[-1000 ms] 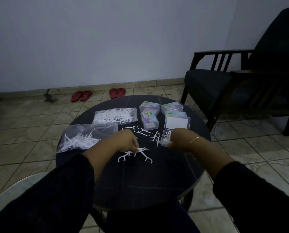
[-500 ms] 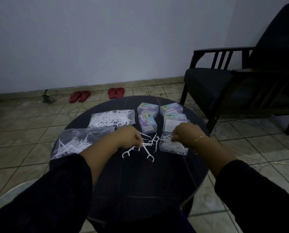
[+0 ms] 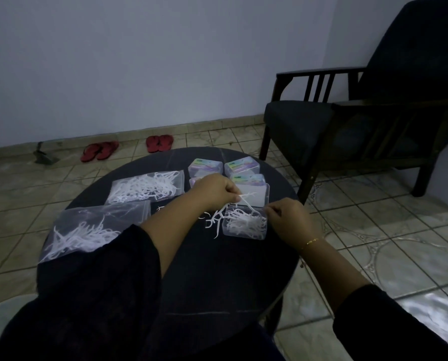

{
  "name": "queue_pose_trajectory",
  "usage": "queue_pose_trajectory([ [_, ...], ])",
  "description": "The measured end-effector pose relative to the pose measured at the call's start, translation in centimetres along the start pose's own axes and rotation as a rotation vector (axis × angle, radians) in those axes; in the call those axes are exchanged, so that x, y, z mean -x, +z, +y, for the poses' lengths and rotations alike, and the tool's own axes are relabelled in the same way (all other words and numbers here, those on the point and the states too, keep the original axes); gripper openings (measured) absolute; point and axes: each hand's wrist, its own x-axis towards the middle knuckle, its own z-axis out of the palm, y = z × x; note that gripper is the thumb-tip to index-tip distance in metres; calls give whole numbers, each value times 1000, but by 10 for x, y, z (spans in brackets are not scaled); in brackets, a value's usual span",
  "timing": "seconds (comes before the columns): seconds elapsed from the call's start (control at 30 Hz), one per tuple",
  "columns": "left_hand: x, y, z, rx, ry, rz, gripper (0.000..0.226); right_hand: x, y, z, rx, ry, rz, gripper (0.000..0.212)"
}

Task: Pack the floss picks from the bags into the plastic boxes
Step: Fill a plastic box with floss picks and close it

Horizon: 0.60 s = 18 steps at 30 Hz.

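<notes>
Head view showed packing mid-way: open box (image 3: 245,225) at frame center part-filled with floss picks (image 3: 246,220), loose picks (image 3: 213,221) beside it, two bags (image 3: 146,187) left of center still full. Left hand (image 3: 215,190) pinched a pick over the box; right hand (image 3: 286,217) curled at its edge, grip unclear. Versus a second ago, the left hand had moved from the loose picks to the box.
</notes>
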Motion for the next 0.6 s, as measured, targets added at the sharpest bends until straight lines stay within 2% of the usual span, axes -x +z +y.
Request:
queue_pose_trajectory([
  [0.1, -3, 14, 3, 8, 4, -2, 22, 5, 5, 4, -27, -8, 14, 25],
  [0.3, 0, 36, -2, -209, 132, -11, 35, 13, 7, 0, -51, 8, 48, 24],
  [0.43, 13, 40, -16, -135, 213, 163, 41, 16, 7, -3, -45, 20, 29, 24],
  [0.6, 39, 55, -38, -129, 134, 392, 40, 21, 8, -6, 112, -58, 3, 26],
])
